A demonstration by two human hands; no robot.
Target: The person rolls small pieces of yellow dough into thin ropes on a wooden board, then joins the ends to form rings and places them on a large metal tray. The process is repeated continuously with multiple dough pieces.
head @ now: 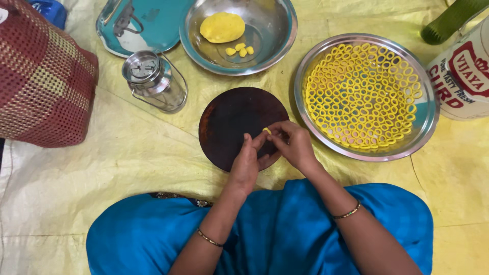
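– What is the person wearing?

– A bright blue garment is covering the lap and knees, its cloth smooth and lying in soft folds. A narrow patterned edge is showing at the waist, dark with small pale marks.

– Any sleeves?

– None are showing; both forearms are bare.

– Jewellery?

– A thin bangle is circling each wrist, gold-coloured with dark segments. The one above the left hand (pixel 245 164) is matching the one above the right hand (pixel 294 145).

Steel canister (pixel 154 81) left of the steel bowl (pixel 272 46); teal tray (pixel 158 25) beside it; checked cushion (pixel 43 76) far left; white tub (pixel 466 76) far right.
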